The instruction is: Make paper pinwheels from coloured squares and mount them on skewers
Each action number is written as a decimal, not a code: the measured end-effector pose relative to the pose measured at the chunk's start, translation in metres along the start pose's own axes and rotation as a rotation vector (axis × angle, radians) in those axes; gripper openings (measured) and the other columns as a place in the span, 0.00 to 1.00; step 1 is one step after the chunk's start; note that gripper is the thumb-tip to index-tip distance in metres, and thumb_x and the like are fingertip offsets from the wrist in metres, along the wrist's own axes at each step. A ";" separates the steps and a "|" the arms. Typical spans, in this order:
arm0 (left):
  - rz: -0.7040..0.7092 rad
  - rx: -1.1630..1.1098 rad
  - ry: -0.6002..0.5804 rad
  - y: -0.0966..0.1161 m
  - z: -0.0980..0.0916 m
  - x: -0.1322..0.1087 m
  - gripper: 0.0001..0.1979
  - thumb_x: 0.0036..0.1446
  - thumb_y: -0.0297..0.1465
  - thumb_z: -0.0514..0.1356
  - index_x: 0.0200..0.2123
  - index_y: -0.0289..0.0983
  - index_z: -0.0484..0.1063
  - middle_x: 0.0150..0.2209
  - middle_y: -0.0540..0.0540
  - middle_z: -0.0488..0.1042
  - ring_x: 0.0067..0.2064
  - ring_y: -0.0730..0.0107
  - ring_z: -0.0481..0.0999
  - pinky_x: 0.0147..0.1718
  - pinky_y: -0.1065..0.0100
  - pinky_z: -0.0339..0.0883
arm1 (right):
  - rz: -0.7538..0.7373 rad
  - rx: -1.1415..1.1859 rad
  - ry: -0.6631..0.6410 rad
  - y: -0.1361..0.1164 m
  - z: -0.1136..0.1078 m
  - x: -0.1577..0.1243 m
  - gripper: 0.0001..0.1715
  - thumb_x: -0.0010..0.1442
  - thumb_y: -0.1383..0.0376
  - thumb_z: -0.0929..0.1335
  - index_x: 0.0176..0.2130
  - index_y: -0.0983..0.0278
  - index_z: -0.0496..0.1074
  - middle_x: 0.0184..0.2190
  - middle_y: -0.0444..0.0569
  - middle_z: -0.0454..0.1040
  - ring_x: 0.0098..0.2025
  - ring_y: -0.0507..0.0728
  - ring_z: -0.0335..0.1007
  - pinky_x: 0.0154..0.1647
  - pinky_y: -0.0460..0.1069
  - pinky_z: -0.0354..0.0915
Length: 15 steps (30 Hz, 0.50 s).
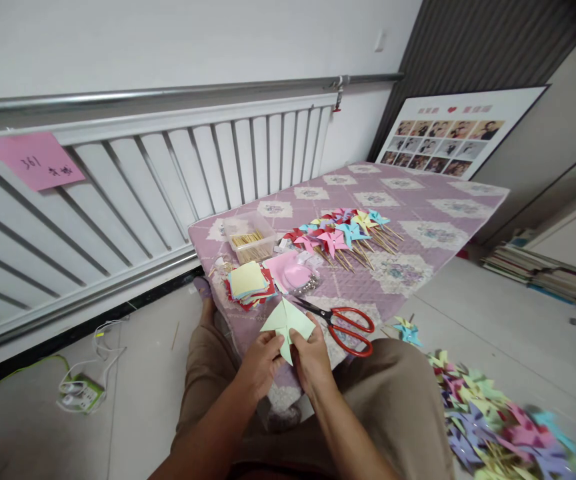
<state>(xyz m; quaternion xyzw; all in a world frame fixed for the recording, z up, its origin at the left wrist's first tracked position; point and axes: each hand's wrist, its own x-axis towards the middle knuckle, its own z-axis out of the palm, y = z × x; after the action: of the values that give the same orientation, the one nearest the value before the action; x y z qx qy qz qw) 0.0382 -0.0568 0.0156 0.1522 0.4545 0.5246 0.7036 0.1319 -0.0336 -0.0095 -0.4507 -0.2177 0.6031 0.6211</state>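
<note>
A pale green paper square [284, 320], with slits cut in from its corners, is held over the near end of the table. My left hand [267, 353] pinches its lower left part. My right hand [311, 350] grips the right side, thumb pressed near the middle. Red-handled scissors [341, 323] lie just right of the paper, blades pointing left. Beyond the paper, a stack of coloured paper squares [249, 280] has a yellow one on top. A pink dish [295, 273] is beside it, with small metal pins [309, 285] in clear plastic.
A clear plastic box [252, 240] holds wooden sticks. Finished paper pinwheels [343, 237] on sticks lie farther back on the table. Many more pinwheels [498, 413] are piled on the floor at right. A radiator [248, 157] runs along the left; a power strip [83, 393] lies below.
</note>
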 end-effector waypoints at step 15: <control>0.166 0.027 0.076 -0.001 0.014 0.006 0.18 0.33 0.36 0.71 0.28 0.32 0.74 0.26 0.46 0.78 0.31 0.65 0.76 0.36 0.66 0.68 | -0.057 -0.088 0.022 0.003 0.008 -0.012 0.46 0.48 0.63 0.73 0.63 0.60 0.54 0.47 0.50 0.78 0.43 0.58 0.77 0.48 0.54 0.71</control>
<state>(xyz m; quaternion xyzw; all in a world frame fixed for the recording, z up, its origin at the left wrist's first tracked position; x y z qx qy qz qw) 0.0500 -0.0479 0.0195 0.1785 0.4737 0.5804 0.6379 0.1215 -0.0428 -0.0040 -0.4780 -0.2497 0.5701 0.6199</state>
